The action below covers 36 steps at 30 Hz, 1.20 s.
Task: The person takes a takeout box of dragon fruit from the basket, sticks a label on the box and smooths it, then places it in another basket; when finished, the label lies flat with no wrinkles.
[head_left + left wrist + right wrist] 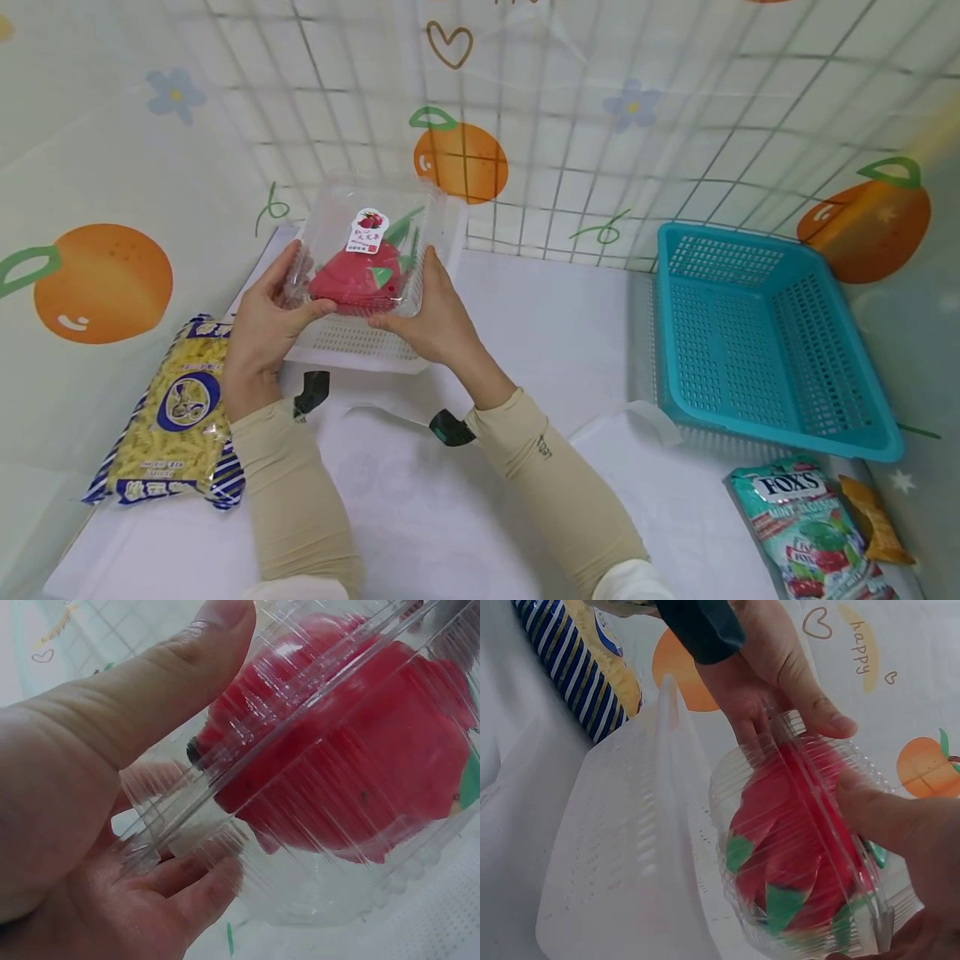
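Left hand (pixel 258 329) grips the left end of a clear plastic clamshell box (pixel 367 250), thumb laid across the lid and fingers curled beneath the base; the left wrist view confirms the thumb on top and the fingers under the ribbed plastic. Right hand (pixel 435 321) grips the right end of the same box, thumb on the near edge and fingers wrapped behind. The box is lifted off the tabletop (pixel 540 333) and tilted toward the person, lid closed. Inside it lies a red dragon fruit (pixel 356 279) with green scale tips, filling most of the box. A small white label (pixel 367 229) with a red fruit picture is stuck on the lid.

Directly below and behind the box sits a white perforated basket (pixel 352 342), resting on the tabletop; the box is held above its near half, not touching it as far as the views show.

Left of the box, and nearer the person, a bag of spiral pasta (pixel 176 412) with blue-striped edges lies flat on the tabletop, just beside the left forearm. Well to the right of the box stands a blue perforated basket (pixel 765 333), set against the printed backdrop. Nearer the person than that basket, and far right of the box, lies a green Fox's candy bag (pixel 806 525), with a small orange packet (pixel 873 521) touching its right side.

Both forearms wear beige sleeves (pixel 547 475); dark wrist mounts show beneath each arm.
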Each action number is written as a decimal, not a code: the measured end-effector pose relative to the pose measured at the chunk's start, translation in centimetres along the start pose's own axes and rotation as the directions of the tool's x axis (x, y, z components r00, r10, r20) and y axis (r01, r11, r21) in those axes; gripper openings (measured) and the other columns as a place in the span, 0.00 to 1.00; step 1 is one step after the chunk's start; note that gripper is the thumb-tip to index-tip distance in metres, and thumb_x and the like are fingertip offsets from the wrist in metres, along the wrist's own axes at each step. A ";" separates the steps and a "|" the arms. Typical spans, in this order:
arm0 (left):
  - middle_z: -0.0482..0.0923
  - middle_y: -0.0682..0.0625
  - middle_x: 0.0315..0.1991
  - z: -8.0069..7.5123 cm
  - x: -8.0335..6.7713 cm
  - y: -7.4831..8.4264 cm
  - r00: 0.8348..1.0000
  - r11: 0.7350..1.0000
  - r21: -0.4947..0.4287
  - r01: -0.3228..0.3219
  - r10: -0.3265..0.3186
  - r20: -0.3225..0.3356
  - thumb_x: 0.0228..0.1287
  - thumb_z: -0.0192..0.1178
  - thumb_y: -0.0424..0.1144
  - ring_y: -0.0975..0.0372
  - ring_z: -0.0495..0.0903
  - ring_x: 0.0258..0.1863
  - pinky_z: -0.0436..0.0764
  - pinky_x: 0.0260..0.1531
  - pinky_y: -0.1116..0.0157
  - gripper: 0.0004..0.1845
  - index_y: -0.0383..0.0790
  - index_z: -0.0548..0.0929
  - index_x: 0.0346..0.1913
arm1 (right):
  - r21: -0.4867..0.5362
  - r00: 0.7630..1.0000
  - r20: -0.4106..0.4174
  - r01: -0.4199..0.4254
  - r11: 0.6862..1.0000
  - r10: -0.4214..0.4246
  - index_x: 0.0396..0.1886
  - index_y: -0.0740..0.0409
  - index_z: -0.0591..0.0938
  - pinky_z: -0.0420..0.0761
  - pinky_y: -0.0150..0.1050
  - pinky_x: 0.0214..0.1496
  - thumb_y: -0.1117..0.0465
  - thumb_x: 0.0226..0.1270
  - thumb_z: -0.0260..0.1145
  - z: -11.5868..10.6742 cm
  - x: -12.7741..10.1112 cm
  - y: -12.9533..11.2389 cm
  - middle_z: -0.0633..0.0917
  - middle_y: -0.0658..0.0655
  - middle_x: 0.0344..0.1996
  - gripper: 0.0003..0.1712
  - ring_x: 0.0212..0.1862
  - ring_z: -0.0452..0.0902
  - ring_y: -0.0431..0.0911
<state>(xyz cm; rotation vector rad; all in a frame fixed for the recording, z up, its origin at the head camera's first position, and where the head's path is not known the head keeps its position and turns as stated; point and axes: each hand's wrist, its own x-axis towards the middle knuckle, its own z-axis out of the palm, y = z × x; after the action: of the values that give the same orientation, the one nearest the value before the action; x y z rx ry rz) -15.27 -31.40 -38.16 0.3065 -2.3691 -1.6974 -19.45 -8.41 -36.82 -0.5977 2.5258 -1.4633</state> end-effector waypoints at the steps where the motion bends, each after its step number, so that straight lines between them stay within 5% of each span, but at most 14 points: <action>1: 0.51 0.61 0.82 0.0 0.1 0.0 1.000 1.000 0.009 -0.004 0.004 0.001 0.60 0.73 0.47 0.63 0.50 0.82 0.66 0.69 0.76 0.50 0.63 0.55 0.81 | -0.003 1.000 0.002 -0.004 1.000 0.004 0.84 0.57 0.41 0.69 0.57 0.76 0.46 0.57 0.79 0.0 0.1 0.0 0.51 0.57 0.83 0.70 0.82 0.51 0.53; 9: 0.51 0.60 0.83 0.0 0.5 -0.5 1.000 0.999 0.045 0.000 0.000 -0.004 0.58 0.74 0.49 0.63 0.52 0.82 0.66 0.69 0.77 0.52 0.60 0.55 0.81 | -0.023 0.999 0.017 -0.041 0.999 0.041 0.84 0.58 0.41 0.68 0.57 0.76 0.46 0.58 0.79 0.3 0.7 0.2 0.52 0.57 0.83 0.70 0.82 0.52 0.53; 36: 0.49 0.52 0.83 0.0 1.1 -1.2 0.998 0.982 0.188 0.021 -0.031 0.052 0.57 0.74 0.55 0.55 0.51 0.83 0.62 0.76 0.54 0.56 0.54 0.51 0.83 | -0.096 0.992 0.025 -0.124 0.988 0.127 0.83 0.60 0.46 0.70 0.55 0.75 0.49 0.60 0.78 1.1 1.7 1.1 0.59 0.60 0.81 0.65 0.80 0.58 0.55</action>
<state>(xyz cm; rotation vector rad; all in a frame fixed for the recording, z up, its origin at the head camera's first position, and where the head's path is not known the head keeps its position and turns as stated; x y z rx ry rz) -16.28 -32.15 -39.27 0.3265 -2.5822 -1.5134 -20.91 -9.57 -38.21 -0.4615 2.5686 -1.2893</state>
